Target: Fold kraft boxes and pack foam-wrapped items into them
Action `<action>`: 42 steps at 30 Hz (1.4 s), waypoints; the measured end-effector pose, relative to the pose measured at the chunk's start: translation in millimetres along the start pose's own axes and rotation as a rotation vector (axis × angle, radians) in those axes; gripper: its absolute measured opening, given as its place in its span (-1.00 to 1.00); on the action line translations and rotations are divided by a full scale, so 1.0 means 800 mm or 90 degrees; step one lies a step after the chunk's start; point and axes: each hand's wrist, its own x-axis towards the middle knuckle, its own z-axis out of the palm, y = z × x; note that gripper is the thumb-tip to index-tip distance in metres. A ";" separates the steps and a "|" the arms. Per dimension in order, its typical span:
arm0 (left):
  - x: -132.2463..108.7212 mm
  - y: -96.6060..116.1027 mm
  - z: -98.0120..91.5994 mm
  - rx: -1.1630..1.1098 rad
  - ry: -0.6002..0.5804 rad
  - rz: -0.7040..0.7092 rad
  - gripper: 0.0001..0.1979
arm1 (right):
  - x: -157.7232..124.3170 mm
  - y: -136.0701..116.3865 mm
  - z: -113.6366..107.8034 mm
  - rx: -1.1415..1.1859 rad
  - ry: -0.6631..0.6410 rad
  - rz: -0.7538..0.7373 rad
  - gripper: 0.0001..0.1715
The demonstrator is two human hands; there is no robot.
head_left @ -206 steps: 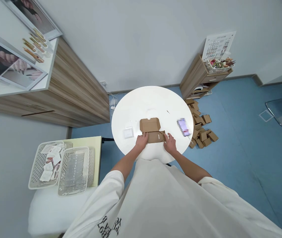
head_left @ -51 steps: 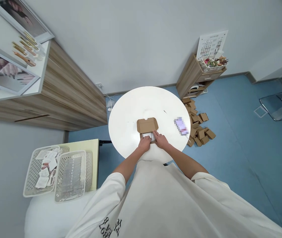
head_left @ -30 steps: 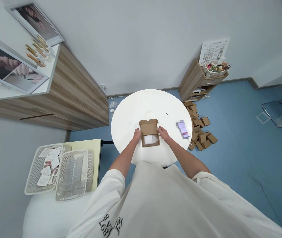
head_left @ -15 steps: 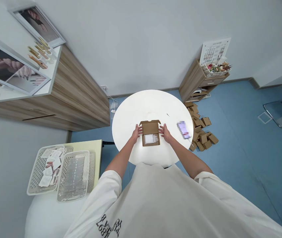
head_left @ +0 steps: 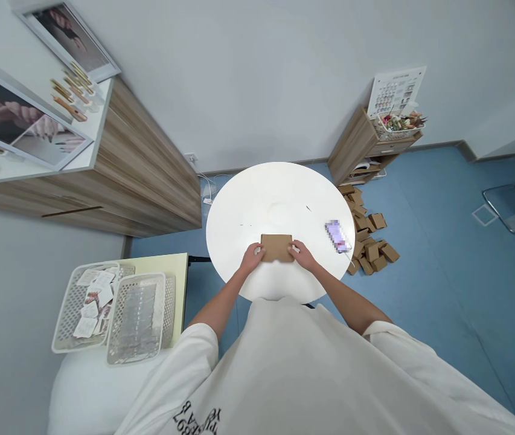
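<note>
A small brown cardboard box (head_left: 277, 248) lies with its lid down on the round white table (head_left: 275, 193). My left hand (head_left: 253, 256) grips the box's left end, the thumb resting near the top edge. At the opposite end my right hand (head_left: 301, 254) holds it in the same way, fingers closed around the side. The contents are hidden under the lid. To the right on the table lies a purple phone-like item (head_left: 337, 235), blurred by pixelation.
Two white plastic baskets stand at the lower left, one with printed cards (head_left: 96, 302), one with clear packets (head_left: 137, 320). Several brown boxes (head_left: 368, 244) are heaped on the floor right of the table. A wooden cabinet (head_left: 148, 163) rises at the left, a smaller one (head_left: 352, 145) behind.
The box's lid has come down over the white packet inside. Both hands have moved from beside the raised lid to gripping the box's two ends.
</note>
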 end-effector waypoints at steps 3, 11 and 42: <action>-0.023 -0.018 0.009 0.114 -0.003 0.065 -0.66 | -0.015 0.023 0.012 -0.111 0.008 -0.038 -0.45; -0.039 -0.028 0.018 0.246 -0.079 0.034 -0.44 | -0.027 0.034 0.027 -0.321 -0.035 -0.024 -0.34; -0.011 0.026 0.011 0.097 0.083 0.042 -0.67 | -0.007 -0.014 0.015 -0.285 0.123 -0.086 -0.47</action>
